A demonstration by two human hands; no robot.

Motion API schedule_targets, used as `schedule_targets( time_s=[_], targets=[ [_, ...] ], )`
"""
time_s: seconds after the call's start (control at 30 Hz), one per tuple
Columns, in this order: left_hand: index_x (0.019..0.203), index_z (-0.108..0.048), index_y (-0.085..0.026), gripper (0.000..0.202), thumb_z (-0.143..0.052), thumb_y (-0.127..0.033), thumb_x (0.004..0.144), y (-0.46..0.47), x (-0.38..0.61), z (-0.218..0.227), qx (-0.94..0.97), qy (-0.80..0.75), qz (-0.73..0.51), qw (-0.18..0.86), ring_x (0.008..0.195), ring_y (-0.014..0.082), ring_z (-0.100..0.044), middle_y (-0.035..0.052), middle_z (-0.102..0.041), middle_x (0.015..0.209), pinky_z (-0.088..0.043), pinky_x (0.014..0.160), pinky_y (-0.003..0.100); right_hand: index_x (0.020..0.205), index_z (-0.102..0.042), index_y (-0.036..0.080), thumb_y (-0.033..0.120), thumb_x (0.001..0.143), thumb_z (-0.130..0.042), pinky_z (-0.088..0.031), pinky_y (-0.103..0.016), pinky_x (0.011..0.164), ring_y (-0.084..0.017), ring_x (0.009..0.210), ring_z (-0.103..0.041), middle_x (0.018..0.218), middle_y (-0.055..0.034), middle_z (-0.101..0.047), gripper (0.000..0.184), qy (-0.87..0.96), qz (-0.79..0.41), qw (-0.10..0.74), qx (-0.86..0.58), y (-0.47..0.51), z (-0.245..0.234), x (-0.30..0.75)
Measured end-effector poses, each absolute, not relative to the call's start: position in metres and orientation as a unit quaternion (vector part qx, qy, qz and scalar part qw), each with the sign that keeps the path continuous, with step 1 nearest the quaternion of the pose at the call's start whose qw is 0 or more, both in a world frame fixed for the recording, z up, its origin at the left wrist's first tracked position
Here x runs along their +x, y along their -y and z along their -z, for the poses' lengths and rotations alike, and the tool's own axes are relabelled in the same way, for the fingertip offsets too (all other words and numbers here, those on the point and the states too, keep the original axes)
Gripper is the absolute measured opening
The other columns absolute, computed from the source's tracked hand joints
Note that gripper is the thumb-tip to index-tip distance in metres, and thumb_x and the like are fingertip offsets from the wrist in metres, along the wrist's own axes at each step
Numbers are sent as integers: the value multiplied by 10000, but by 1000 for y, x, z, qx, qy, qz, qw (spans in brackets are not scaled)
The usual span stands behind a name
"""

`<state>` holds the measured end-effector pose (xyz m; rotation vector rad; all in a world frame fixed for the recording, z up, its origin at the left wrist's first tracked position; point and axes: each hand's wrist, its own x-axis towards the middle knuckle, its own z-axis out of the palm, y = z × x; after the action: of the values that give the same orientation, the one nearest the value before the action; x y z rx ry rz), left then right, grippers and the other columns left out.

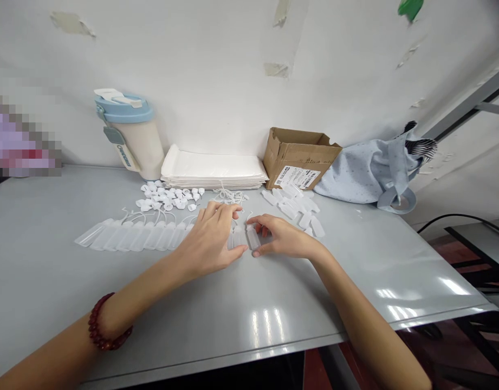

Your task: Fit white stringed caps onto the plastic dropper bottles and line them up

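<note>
A row of small translucent plastic bottles [131, 236] lies flat on the table, many with thin white tubes curving from their necks. Over the row's right end is my left hand [211, 238], its thumb and fingers apart around the end bottles; whether it touches them is unclear. Just right of that end, my right hand [284, 235] holds one small bottle [253, 238] between index finger and thumb, with a thin tube at its neck. Behind the hands lie a pile of white caps [168, 197] and a bundle of thin white tubes [228, 195]. Loose translucent bottles [296, 206] are heaped farther right.
Against the wall stand a cream tumbler with a blue lid [137, 141], a stack of white sheets or trays [216, 168] and a brown cardboard box [300, 157]. A light blue cloth bag [358, 170] slumps at the right. The grey table's front edge [216, 360] runs below my forearms.
</note>
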<state>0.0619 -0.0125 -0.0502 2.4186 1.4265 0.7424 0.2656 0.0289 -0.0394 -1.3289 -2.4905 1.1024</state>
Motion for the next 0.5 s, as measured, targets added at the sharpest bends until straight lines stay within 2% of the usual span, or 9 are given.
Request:
schedule_targets(
  time_s=[0.5],
  targets=[
    [1191,-421,-173,561,-690,-327,723,12,61,52,827,-485,-263,111,1043,312,-465,114,-557,1100,-445,856,484,1226,-562,168,281,663,-811,-483,-370,823,-200,911,-568,1026,-70,-578,626,823,-369,103,-419,-27,46,259]
  ],
)
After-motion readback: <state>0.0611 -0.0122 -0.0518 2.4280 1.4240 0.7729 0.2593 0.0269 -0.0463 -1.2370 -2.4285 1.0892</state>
